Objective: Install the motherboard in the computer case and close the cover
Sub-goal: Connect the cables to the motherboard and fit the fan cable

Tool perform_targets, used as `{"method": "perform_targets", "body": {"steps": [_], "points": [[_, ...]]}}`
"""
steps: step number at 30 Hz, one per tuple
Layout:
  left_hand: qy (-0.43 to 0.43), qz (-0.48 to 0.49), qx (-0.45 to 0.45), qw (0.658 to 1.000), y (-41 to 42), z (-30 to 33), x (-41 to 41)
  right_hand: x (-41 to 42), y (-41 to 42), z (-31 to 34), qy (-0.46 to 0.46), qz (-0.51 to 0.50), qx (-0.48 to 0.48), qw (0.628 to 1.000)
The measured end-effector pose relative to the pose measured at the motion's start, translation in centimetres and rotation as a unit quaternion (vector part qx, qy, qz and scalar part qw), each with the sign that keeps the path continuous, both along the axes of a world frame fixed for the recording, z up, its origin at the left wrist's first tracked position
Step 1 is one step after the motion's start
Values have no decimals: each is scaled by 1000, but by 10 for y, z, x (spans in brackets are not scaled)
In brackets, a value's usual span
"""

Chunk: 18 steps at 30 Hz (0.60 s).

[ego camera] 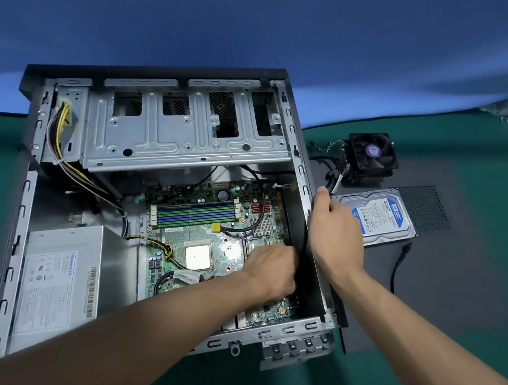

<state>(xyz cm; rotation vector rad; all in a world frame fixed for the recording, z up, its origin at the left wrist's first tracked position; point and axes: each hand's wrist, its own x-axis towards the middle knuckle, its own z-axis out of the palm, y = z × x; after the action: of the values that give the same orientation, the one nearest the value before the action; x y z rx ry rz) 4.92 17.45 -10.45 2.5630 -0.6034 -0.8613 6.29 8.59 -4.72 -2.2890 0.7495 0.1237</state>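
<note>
An open computer case [28, 196] lies on its side on the green table. Inside it, the green motherboard [215, 232] lies on the case floor, with coloured memory slots and a bare silver processor in its middle. My left hand [274, 271] reaches into the case over the board's right part, fingers curled down; what they hold is hidden. My right hand [333, 232] grips a black cable [305, 244] at the case's right wall, thumb up along the metal rim. The dark cover panel [432, 263] lies flat on the table to the right of the case.
A power supply [58, 275] fills the case's left side, and a metal drive cage [181, 130] spans its far end. On the cover panel rest a hard drive [380, 214] and a black cooler fan [370, 152]. Yellow and black wires trail over the board.
</note>
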Motion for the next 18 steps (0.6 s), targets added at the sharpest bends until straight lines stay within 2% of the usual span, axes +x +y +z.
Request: {"method": "perform_targets", "body": {"steps": [7, 14, 16, 18], "points": [[37, 21, 13, 999, -1, 1, 7, 0, 0, 0, -1, 2, -3, 1000], [147, 5, -36, 988, 10, -2, 20, -1, -1, 1, 11, -4, -10, 1000], [166, 35, -66, 983, 18, 1, 20, -1, -1, 0, 7, -2, -9, 1000], [147, 107, -101, 978, 30, 4, 24, -1, -1, 0, 3, 1, -13, 1000]]}}
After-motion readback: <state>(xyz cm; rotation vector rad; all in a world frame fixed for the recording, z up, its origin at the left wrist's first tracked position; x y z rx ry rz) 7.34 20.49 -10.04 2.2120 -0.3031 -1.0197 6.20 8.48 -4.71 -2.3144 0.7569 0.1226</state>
